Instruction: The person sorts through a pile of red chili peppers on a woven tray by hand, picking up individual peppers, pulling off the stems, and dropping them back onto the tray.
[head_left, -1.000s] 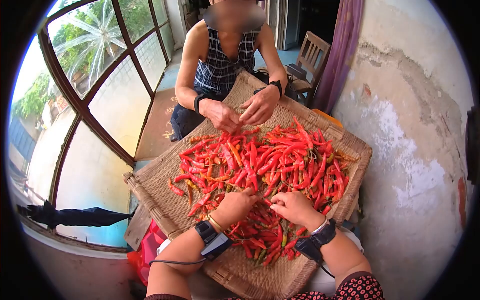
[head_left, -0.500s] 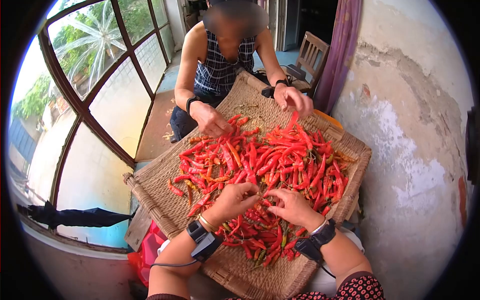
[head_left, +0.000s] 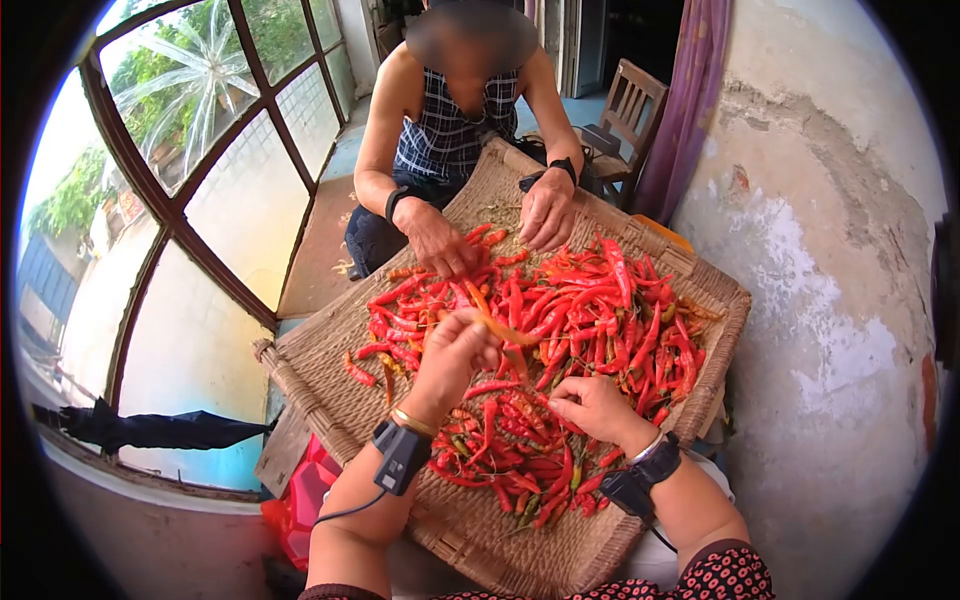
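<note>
Head view: woven tray (head_left: 315, 385) of red chilies (head_left: 585, 300)

Left hand (head_left: 458, 350) pinched on blurred orange chili (head_left: 506, 332) above pile; likely light, pliable, slick, best gripped near 1 end. Right hand (head_left: 592, 408): fingertips together, can't tell if holding anything.

Peeling wall (head_left: 810, 300), purple curtain (head_left: 685, 110), wooden chair (head_left: 632, 115)

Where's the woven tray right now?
In the head view, the woven tray fills the centre, reaching up to the person opposite, under the red peppers, between the windows at left and the peeling wall at right.
</note>
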